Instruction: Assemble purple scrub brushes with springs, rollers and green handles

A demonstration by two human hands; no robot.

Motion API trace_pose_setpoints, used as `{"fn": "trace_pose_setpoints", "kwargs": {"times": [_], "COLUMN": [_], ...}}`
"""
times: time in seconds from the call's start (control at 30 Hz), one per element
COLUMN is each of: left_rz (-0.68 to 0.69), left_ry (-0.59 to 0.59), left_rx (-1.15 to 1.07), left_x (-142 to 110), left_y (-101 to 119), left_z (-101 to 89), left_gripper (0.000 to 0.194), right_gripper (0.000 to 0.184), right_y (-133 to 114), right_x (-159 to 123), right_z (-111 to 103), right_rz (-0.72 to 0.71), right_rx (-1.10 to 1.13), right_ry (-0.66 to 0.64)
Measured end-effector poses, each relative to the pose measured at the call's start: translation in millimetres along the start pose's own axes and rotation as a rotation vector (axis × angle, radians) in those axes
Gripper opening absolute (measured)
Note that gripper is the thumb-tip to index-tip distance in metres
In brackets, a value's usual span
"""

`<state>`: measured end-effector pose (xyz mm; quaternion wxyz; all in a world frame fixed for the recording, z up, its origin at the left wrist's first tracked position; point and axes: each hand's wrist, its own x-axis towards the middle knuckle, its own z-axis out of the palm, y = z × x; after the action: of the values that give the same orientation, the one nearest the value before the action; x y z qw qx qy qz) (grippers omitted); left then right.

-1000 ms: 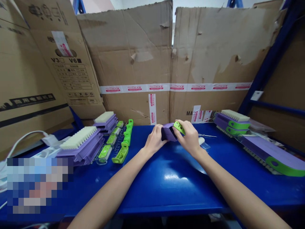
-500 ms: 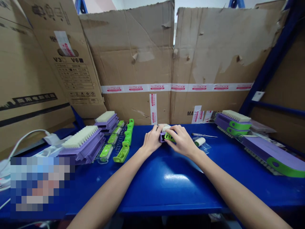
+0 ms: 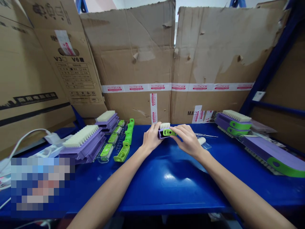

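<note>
Between brush stacks, near screwdriver: left grip clasps purple brush, right grip green cap.

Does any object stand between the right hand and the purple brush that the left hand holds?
Only the green piece, which the right hand itself holds at the end of the purple brush. Nothing else visible stands between them; whether the piece touches the brush, I cannot tell.
</note>
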<state>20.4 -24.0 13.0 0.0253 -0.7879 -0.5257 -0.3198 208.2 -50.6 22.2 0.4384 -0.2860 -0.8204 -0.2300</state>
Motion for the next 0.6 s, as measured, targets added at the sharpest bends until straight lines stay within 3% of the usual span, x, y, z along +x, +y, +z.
{"fn": "trace_pose_setpoints", "kwargs": {"times": [0.23, 0.47, 0.6], "left_rz": [0.000, -0.005, 0.003], "left_ry": [0.015, -0.059, -0.080], "left_rx": [-0.033, 0.039, 0.040], "left_x": [1, 0, 0], "left_y": [-2, 0, 1], "left_z": [-1.1, -3.3, -4.6], "left_gripper": [0.060, 0.059, 0.057], "right_gripper": [0.027, 0.023, 0.021], "right_y": [-5, -10, -11], "right_x": [0, 1, 1], "right_z": [0, 6, 11], "right_rz": [0.042, -0.134, -0.121], "right_rx": [0.067, -0.013, -0.028], "right_ry": [0.103, 0.011, 0.011]}}
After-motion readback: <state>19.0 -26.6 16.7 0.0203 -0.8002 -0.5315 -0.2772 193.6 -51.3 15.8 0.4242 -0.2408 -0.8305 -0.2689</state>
